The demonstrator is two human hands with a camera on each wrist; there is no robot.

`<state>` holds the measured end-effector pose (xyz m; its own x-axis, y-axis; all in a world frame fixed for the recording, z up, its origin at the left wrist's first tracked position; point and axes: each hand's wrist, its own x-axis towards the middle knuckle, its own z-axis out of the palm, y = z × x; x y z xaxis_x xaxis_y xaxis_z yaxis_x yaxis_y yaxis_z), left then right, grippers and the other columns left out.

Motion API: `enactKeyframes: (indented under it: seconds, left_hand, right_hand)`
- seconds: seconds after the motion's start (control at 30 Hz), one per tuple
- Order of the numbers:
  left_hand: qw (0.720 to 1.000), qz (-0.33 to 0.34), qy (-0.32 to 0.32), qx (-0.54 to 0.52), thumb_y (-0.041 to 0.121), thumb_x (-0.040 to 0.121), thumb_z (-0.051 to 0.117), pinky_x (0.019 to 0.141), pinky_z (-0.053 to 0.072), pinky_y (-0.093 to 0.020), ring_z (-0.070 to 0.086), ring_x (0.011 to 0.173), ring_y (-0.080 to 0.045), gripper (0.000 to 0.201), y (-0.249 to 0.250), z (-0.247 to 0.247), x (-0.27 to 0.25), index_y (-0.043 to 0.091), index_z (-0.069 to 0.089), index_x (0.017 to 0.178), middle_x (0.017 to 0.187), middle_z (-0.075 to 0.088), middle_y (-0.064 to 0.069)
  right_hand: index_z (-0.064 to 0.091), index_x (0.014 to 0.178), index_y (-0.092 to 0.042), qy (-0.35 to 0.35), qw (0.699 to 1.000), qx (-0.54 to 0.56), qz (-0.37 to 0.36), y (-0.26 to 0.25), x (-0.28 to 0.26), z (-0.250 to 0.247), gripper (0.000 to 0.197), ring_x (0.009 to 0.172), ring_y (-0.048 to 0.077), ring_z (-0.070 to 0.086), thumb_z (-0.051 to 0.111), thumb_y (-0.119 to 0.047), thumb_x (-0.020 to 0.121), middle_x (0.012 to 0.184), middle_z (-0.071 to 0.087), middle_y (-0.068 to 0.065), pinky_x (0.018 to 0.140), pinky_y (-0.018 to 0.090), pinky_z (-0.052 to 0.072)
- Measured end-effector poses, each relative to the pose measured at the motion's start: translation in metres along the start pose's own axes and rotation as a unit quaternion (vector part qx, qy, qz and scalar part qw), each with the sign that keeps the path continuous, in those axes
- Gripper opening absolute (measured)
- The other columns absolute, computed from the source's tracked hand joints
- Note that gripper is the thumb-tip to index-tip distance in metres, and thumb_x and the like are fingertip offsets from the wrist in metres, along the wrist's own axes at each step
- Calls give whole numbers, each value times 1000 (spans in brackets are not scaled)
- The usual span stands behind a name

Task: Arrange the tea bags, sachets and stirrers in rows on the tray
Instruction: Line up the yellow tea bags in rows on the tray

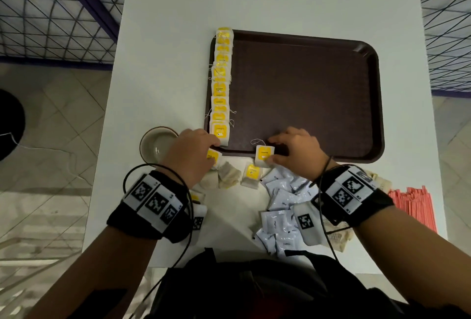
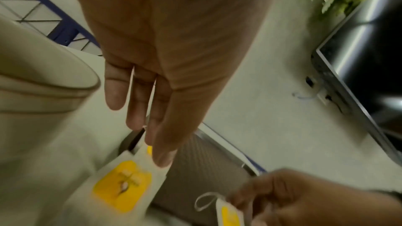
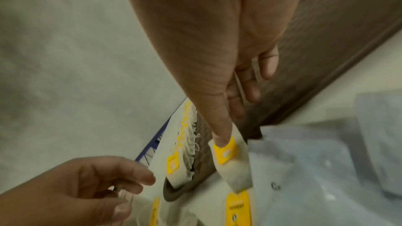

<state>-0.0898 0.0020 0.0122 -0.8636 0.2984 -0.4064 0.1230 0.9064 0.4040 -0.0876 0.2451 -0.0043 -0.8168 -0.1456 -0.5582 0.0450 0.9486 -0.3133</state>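
The left hand [image 1: 193, 151] covers part of a tea bag [image 1: 212, 156] at the lower left corner of the tray [image 1: 305, 94], the right wrist band hides some sachets [image 1: 280, 201], and print on the tea bag tags is too small to read.

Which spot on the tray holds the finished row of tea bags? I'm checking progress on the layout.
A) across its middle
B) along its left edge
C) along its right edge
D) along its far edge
B: the row of tea bags runs along the left edge of the tray, whose middle and right side are bare.
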Motion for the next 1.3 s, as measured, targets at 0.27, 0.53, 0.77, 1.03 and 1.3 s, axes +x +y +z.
enactKeyframes:
  seconds: [0.27, 0.53, 0.77, 1.03, 1.3]
  left_hand:
    - [975, 11, -32, 221, 14, 88, 51, 89, 37, -39, 48, 110, -27, 24, 20, 12, 3, 23, 55, 110, 112, 55, -1]
    - [998, 10, 8, -65, 2, 86, 53, 78, 40, -30, 56, 94, -26, 22, 9, 2, -20, 13, 63, 103, 104, 57, -9]
    - [960, -50, 110, -254, 4, 78, 69, 63, 44, -15, 59, 71, -12, 31, -5, 3, -60, 24, 59, 100, 81, 60, 6]
    - [914, -43, 165, -368, 6, 86, 62, 80, 53, -28, 65, 83, -11, 24, -5, 16, -66, 27, 69, 93, 90, 67, 16]
    - [902, -53, 181, -388, -6, 83, 56, 66, 52, -16, 60, 70, 0, 29, 0, 24, -60, 22, 58, 77, 78, 60, 12]
  right_hand:
    - [62, 96, -17, 57, 997, 20, -56, -6, 2, 20, 13, 100, 28, 52, 59, -22, 85, 99, 61, 3, 85, 37, 39]
    - [68, 89, -16, 51, 977, 71, -193, 3, -34, 8, 10, 90, 23, 55, 69, -25, 83, 91, 67, -1, 81, 39, 45]
    - [70, 69, -24, 28, 945, -61, -320, -47, -35, 41, 5, 92, 28, 56, 75, -22, 68, 110, 66, -7, 67, 32, 29]
    - [67, 81, -6, 49, 961, 70, -264, -46, -15, 53, 17, 79, 31, 63, 54, -16, 84, 85, 68, 10, 71, 31, 45]
    - [68, 85, -7, -24, 930, 315, -189, -28, -48, 9, 6, 67, 30, 62, 71, -8, 80, 77, 67, 19, 74, 44, 53]
